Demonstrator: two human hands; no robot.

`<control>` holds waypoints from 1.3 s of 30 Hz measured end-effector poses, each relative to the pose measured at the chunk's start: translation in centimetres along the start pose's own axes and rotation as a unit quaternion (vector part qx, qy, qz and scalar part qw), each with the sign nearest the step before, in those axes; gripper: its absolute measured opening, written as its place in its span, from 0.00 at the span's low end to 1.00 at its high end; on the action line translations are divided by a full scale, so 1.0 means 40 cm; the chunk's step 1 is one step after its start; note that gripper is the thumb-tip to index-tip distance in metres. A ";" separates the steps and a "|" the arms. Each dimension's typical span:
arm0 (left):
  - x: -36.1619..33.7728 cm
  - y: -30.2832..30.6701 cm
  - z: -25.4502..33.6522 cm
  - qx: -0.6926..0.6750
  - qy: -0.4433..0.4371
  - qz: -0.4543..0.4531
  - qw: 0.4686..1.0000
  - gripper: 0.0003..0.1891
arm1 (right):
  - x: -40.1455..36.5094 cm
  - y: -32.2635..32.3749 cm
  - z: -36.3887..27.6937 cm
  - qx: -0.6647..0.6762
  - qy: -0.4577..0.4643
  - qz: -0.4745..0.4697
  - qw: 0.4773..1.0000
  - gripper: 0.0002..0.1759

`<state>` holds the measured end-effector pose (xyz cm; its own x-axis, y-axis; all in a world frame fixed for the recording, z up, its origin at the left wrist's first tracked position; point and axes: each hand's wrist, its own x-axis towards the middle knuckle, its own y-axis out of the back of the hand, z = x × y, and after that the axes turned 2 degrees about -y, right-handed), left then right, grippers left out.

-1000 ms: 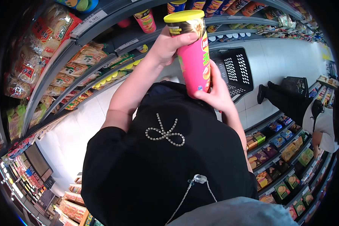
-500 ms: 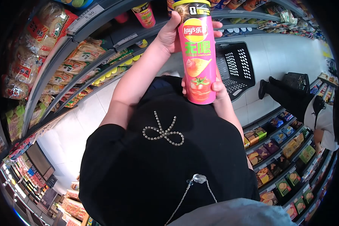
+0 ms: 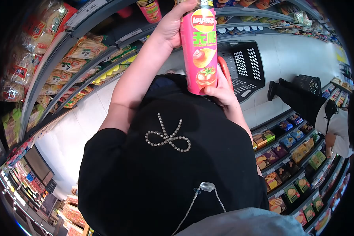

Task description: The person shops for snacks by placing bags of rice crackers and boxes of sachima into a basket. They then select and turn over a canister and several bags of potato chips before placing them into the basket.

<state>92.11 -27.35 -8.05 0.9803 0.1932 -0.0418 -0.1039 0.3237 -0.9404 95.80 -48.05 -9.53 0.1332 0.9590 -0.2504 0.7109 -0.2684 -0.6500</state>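
A tall pink canister of tomato-flavour potato chips (image 3: pixel 199 51) is held up in front of my chest, its printed front facing me. Around its upper end, my left hand (image 3: pixel 172 24) is closed, with the thumb across the dark top band; the lid is cut off by the view's edge. My right hand (image 3: pixel 222 88) grips the lower end, thumb near the base and other fingers mostly hidden behind. Just behind this hand, a red handle (image 3: pixel 225 72) shows beside a black shopping basket (image 3: pixel 244 65).
Shelves with bagged rice crackers (image 3: pixel 84 51) rise on the left; another pink canister (image 3: pixel 150 11) stands on the shelf at the top. Boxed snacks (image 3: pixel 293 192) fill shelves on the right. A person in a white top (image 3: pixel 336 126) stands in the aisle near a second black basket (image 3: pixel 307 85).
The chip canister has moved up and slightly left in view, both hands still on it. The red handle has come into sight beside my right hand.
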 end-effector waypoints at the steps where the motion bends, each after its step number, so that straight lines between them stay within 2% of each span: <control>1: 0.001 0.001 0.002 -0.006 0.013 0.011 1.000 0.22 | -0.001 -0.010 -0.004 -0.017 0.002 0.004 1.000 0.51; 2: 0.001 -0.003 0.004 -0.006 0.012 0.011 1.000 0.18 | -0.002 -0.018 -0.007 -0.034 0.006 0.009 0.999 0.50; 5: 0.003 0.005 0.002 -0.034 0.035 -0.033 0.998 0.18 | -0.005 -0.029 -0.009 -0.070 0.008 0.027 0.997 0.49; 11: -0.003 0.003 0.008 0.025 0.008 0.064 0.998 0.17 | -0.001 -0.033 -0.002 -0.078 -0.006 0.038 0.996 0.48; 13: -0.001 0.013 0.008 0.008 0.016 0.042 0.999 0.16 | -0.001 -0.034 -0.003 -0.088 -0.005 0.045 0.995 0.48; 19: -0.003 0.010 0.013 0.012 0.012 0.055 0.998 0.15 | 0.001 -0.032 0.000 -0.072 -0.012 0.049 0.996 0.48; 25: -0.007 0.005 0.014 0.047 0.005 0.047 0.998 0.20 | 0.006 -0.040 -0.003 -0.094 -0.007 0.047 0.994 0.48; 28: -0.006 0.022 0.020 0.015 0.054 -0.004 0.998 0.24 | 0.003 -0.041 0.009 -0.120 -0.001 0.065 0.991 0.49; 31: -0.003 0.020 0.017 0.017 0.041 -0.011 0.999 0.26 | 0.006 -0.045 0.008 -0.134 0.013 0.076 0.988 0.50; 39: -0.002 0.022 0.003 0.092 -0.016 0.048 0.994 0.22 | 0.006 -0.045 0.011 -0.249 0.047 0.114 0.961 0.51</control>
<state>91.92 -26.96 -8.83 0.9588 0.2599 -0.1147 -0.2286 0.4662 -0.8547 94.25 -47.36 -8.73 0.3687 0.8911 -0.2646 0.8952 -0.4170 -0.1571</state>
